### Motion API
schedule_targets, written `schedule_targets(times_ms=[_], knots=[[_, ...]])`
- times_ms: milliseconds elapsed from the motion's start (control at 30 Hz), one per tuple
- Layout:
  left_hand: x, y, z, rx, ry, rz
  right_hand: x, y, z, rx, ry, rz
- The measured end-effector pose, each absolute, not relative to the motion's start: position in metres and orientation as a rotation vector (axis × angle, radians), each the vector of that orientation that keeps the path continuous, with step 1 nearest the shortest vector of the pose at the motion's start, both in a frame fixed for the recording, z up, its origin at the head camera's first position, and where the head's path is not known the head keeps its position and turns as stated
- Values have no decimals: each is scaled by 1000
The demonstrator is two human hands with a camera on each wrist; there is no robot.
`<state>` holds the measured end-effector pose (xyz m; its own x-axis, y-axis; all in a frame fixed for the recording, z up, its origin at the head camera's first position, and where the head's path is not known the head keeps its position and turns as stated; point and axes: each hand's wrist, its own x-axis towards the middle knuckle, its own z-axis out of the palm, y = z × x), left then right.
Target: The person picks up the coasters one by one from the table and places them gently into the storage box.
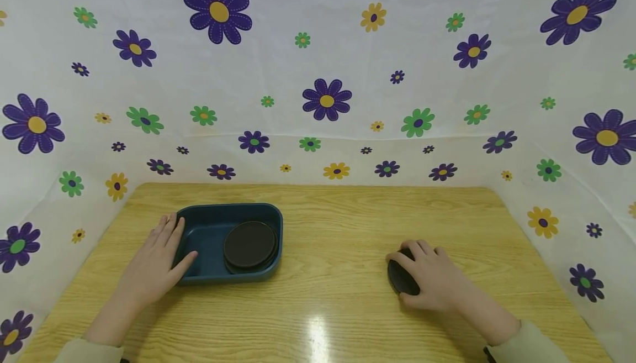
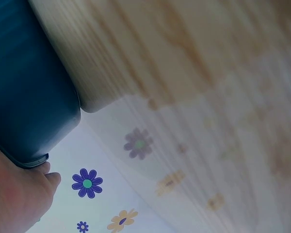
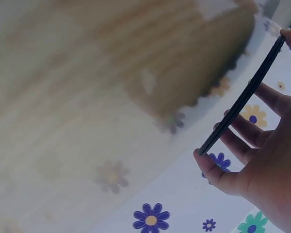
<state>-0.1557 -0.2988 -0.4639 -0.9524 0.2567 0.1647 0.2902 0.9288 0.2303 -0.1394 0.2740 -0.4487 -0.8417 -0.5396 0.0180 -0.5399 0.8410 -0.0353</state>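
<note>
A dark blue tray (image 1: pixel 228 207) stands on the left part of the wooden table (image 1: pixel 338 225), with a stack of black round discs (image 1: pixel 250 244) in its right half. My left hand (image 1: pixel 159 258) rests against the tray's left wall, fingers straight along the rim and thumb reaching inside. In the left wrist view the tray (image 2: pixel 29 87) fills the upper left, with the left hand (image 2: pixel 14 194) at its corner. My right hand (image 1: pixel 414 269) grips another black disc (image 1: pixel 399 279) low over the table's right side. The right wrist view shows that disc (image 3: pixel 242 102) edge-on, pinched by the right hand (image 3: pixel 262 170).
A white sheet printed with flowers (image 1: pixel 326 99) walls in the table at the back and both sides. Bare wood (image 1: pixel 338 274) lies between the tray and the right hand. A light glare (image 1: pixel 318 335) shows near the front edge.
</note>
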Motion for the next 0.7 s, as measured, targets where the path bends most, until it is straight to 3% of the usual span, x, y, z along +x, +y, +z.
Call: schedule_targets(times_ms=[700], knots=[[-156, -301, -465, -423, -2952, -399, -172, 243, -427, 1007, -2893, 0]])
